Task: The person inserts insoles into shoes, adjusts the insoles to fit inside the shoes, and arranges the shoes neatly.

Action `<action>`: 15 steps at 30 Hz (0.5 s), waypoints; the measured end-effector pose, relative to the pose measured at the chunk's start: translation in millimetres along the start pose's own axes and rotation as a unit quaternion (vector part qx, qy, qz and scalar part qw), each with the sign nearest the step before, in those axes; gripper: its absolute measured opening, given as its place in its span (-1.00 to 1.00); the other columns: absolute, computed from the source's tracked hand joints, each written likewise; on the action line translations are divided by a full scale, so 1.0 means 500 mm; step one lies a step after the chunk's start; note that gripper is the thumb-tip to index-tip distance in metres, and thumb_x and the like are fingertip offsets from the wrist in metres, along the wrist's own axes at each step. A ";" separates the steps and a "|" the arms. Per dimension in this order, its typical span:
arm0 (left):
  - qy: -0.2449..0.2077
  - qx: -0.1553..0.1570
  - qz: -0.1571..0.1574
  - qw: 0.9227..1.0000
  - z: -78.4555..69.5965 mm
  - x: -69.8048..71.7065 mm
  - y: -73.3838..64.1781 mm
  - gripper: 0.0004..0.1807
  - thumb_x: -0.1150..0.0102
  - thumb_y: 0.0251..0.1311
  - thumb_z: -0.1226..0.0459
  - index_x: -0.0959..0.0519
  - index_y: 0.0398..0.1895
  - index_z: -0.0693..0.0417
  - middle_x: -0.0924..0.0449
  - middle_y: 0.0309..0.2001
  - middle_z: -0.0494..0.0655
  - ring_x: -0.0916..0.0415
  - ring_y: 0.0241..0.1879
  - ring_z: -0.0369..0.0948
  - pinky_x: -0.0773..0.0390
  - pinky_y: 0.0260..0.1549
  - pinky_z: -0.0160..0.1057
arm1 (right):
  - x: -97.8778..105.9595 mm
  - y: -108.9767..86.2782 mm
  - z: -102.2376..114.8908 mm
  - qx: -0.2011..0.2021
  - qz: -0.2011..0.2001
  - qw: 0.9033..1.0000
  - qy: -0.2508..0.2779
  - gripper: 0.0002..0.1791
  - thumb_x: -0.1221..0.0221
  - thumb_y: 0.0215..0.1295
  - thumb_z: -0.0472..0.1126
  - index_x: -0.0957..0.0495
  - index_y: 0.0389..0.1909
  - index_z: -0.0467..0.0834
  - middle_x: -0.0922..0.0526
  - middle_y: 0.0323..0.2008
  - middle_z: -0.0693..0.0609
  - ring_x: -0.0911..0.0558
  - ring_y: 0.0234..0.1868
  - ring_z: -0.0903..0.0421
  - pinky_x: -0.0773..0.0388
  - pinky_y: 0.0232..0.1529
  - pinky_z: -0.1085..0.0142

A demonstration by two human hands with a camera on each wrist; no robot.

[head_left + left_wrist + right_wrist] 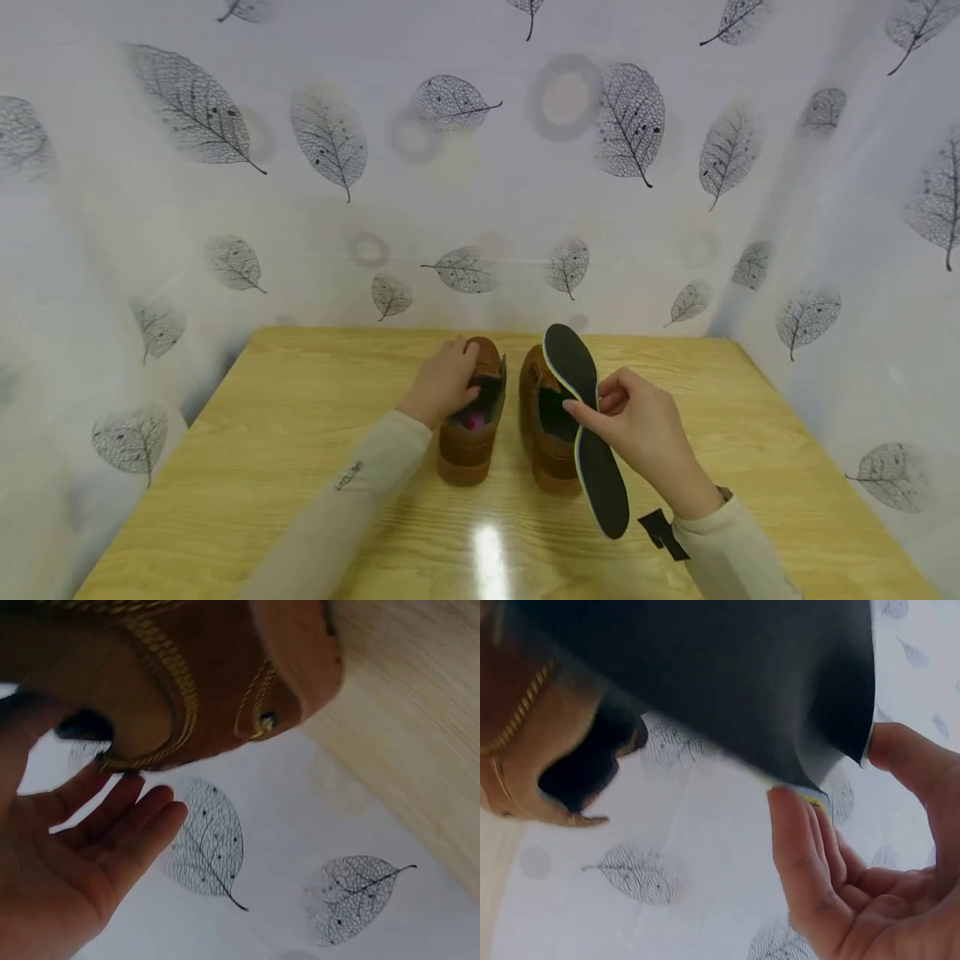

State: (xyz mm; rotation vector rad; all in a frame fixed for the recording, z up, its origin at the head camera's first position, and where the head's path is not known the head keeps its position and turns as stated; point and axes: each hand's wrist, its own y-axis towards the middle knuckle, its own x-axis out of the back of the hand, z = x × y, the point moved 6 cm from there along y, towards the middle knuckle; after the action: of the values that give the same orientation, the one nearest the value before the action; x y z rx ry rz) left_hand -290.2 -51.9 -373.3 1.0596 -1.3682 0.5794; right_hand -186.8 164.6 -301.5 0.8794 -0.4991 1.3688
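Two brown shoes stand side by side on the table, toes pointing away from me. My left hand point(444, 383) grips the left shoe point(463, 468) near its front opening, thumb at the opening and fingers over the upper. Gold stitching shows on that shoe in the left wrist view, with the fingertips right at its edge. Inside it is a small pink patch. A long black insole point(604, 487) with a pale edge is pinched at its narrow middle by my right hand point(647, 423). The insole hangs over the right shoe point(553, 473), partly covering its dark opening, and bends between thumb and fingers.
The shoes stand on a light wooden table point(315, 475) with a bright reflection near its front. A white curtain point(480, 208) printed with grey leaves surrounds the table's back and sides. A black strap point(663, 533) sticks out at the right wrist.
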 end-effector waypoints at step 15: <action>-0.034 0.033 -0.072 0.996 -0.010 0.004 0.013 -0.83 -0.32 0.02 0.39 -0.50 -0.36 0.22 -0.49 -0.27 0.13 -0.54 -0.34 0.03 -0.57 -0.40 -0.04 | -0.101 -0.002 0.041 0.010 0.143 0.990 -0.004 -0.61 -0.40 0.02 -0.05 -0.38 -0.61 -0.12 -0.38 -0.76 0.08 -0.36 -0.77 0.19 -0.33 -0.65 0.31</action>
State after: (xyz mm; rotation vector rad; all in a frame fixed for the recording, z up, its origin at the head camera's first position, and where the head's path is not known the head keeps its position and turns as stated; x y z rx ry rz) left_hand -292.9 -44.8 -369.2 1.2306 -1.3273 0.4896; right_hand -190.7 117.0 -327.9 0.8517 -0.6366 1.6333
